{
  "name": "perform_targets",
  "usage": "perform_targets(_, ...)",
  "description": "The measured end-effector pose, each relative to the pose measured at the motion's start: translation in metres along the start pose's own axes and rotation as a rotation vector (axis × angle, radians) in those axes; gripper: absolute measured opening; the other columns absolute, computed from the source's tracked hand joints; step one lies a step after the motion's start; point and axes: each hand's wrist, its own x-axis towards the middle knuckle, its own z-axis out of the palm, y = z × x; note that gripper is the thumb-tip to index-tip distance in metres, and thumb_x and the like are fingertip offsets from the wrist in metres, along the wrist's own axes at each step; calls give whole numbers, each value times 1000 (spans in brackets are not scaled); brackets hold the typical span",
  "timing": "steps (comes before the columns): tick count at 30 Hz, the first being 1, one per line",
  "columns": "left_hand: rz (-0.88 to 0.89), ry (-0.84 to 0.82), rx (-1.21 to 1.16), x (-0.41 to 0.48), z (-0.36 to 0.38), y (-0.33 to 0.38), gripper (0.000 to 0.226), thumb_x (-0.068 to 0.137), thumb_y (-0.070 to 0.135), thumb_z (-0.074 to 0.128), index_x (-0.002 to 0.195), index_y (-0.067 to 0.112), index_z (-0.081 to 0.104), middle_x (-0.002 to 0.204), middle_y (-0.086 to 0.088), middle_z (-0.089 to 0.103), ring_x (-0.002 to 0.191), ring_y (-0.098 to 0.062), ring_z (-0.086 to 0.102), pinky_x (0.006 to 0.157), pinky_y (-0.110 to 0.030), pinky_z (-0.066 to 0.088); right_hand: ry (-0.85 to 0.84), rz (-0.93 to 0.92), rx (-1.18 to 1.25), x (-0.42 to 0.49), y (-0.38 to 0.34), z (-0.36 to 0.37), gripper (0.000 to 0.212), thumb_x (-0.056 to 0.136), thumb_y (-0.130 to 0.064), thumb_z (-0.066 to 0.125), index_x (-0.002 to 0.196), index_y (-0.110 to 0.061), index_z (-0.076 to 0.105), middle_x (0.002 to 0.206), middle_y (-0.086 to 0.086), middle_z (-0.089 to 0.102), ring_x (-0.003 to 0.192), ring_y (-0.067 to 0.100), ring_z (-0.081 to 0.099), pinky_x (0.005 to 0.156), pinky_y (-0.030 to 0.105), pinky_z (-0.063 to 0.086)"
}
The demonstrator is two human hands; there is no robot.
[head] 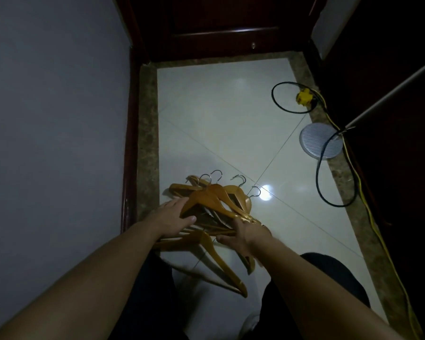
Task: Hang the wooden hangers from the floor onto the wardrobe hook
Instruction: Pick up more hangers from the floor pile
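A loose pile of wooden hangers (pixel 207 218) lay on the pale tiled floor (pixel 219 119), right under both sets of fingers. The left hand (pixel 172 220) had the left end of the top hanger (pixel 211 198) between its fingers (pixel 178 201), which lay fairly straight over the wood, and its thumb, which was tucked in from the near side. The right hand (pixel 247 235) met the pile at the opposite end. Its fingers (pixel 238 220) curled down over the right-hand tips of the upper hangers with the thumb spread wide toward the left hand. Exactly which hangers they held could not be told, since the fingertips were hidden in the stack.

Beyond the fingers, the metal hooks (pixel 216 174) of several hangers fanned out away from the person. One more hanger (pixel 214 256) sprawled nearer than the fingers, between the two forearms, and looked blurred.

Well past the right fingers and off to their right, a black cable (pixel 275 99) looped on the tiles beside a yellow plug (pixel 303 96). A round ribbed disc (pixel 314 141) sat on the speckled border strip, and a yellow cable (pixel 368 217) trailed along it. Straight ahead of the fingers stood a dark wooden door (pixel 219 28), and to the left of the left fingers rose a plain grey wall (pixel 47 119).
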Motion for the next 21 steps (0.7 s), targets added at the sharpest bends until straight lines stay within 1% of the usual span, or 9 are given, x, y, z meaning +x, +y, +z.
perform_targets(2, -19, -10, -11, 10, 7, -3, 79, 93, 57, 49, 155, 25, 12, 162, -6, 18, 145, -27, 24, 115, -44, 25, -17, 12, 55, 7, 8, 10, 82, 81, -72, 54, 150, -32, 32, 149, 5, 47, 135, 28, 47, 109, 50, 42)
perform_targets(4, -40, -24, -32, 21, 14, -9, 78, 94, 54, 50, 155, 25, 12, 161, -7, 20, 143, -29, 26, 114, -46, 27, -47, 50, 112, 18, 17, 24, 80, 82, -69, 56, 149, -30, 35, 146, 5, 50, 133, 27, 49, 108, 50, 44)
perform_targets(6, -50, -30, -57, 32, 22, -18, 75, 94, 51, 52, 154, 25, 15, 157, -10, 28, 139, -30, 33, 111, -49, 33, -66, 78, 116, 31, 21, 37, 75, 82, -68, 56, 144, -29, 41, 137, 5, 57, 123, 25, 55, 102, 48, 48)
perform_targets(8, -65, -30, -95, 46, 28, -28, 72, 93, 49, 54, 152, 26, 21, 151, -11, 38, 132, -31, 42, 106, -51, 38, -50, 49, 99, 49, 18, 48, 65, 84, -68, 55, 136, -30, 46, 128, 2, 60, 113, 21, 60, 96, 44, 52)
perform_targets(11, -89, -16, -137, 64, 37, -40, 72, 91, 49, 56, 151, 28, 22, 145, -11, 44, 125, -31, 48, 103, -52, 41, -34, 30, 57, 76, 7, 63, 58, 84, -69, 54, 127, -31, 49, 116, -3, 62, 103, 19, 63, 88, 39, 55)
perform_targets(14, -116, -8, -187, 80, 48, -52, 74, 90, 48, 59, 151, 29, 21, 144, -10, 44, 124, -31, 48, 102, -52, 42, -105, 71, 5, 99, 0, 79, 43, 89, -59, 57, 118, -28, 52, 108, 0, 62, 94, 18, 63, 86, 40, 56)
perform_targets(17, -144, -11, -221, 96, 63, -63, 85, 85, 43, 68, 152, 31, 17, 147, -9, 42, 128, -30, 46, 105, -51, 41, -147, 127, -36, 118, 0, 99, 32, 93, -54, 56, 108, -26, 58, 102, 1, 63, 90, 18, 62, 86, 38, 55)
perform_targets(20, -164, 21, -145, 116, 76, -65, 96, 81, 45, 71, 154, 33, 9, 152, -8, 35, 133, -32, 41, 108, -48, 39, -191, 184, -68, 133, 8, 117, 22, 94, -39, 60, 112, -26, 60, 103, 0, 60, 92, 17, 58, 89, 37, 53)
perform_targets(21, -170, 38, -120, 122, 78, -63, 98, 81, 46, 71, 153, 33, 7, 153, -9, 34, 134, -33, 40, 108, -48, 38, -203, 198, -73, 135, 10, 120, 21, 94, -34, 61, 113, -26, 59, 103, 0, 58, 92, 16, 56, 87, 36, 51)
